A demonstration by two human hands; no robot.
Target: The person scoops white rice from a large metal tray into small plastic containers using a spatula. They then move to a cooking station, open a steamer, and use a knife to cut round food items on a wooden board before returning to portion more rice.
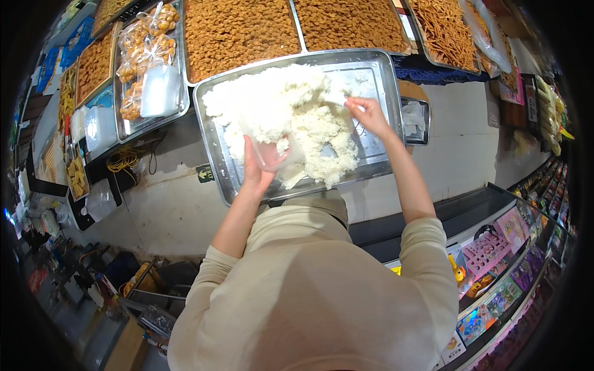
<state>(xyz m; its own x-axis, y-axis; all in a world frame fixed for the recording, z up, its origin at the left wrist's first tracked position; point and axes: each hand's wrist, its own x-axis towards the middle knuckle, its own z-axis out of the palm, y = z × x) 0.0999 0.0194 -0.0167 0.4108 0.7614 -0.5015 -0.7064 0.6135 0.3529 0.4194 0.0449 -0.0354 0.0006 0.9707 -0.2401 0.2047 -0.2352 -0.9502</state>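
A large metal tray [376, 92] lies in front of me with a broad heap of white, crumbly food [274, 97], which looks like cooked rice. My left hand [260, 162] holds a clear plastic container [278, 155] over the near left part of the heap; some white food shows inside it. At the heap's upper right, my right hand [369, 113] pinches a small white utensil, perhaps a spoon, whose far end is lost against the white food.
Trays of brown fried snacks [241, 37] adjoin the far rim. At left, a tray holds bagged snacks [160, 44] and stacked clear containers [160, 90]. A small metal bin [415, 120] with white tissue stands right. Shelves of colourful packets [506, 283] are at lower right.
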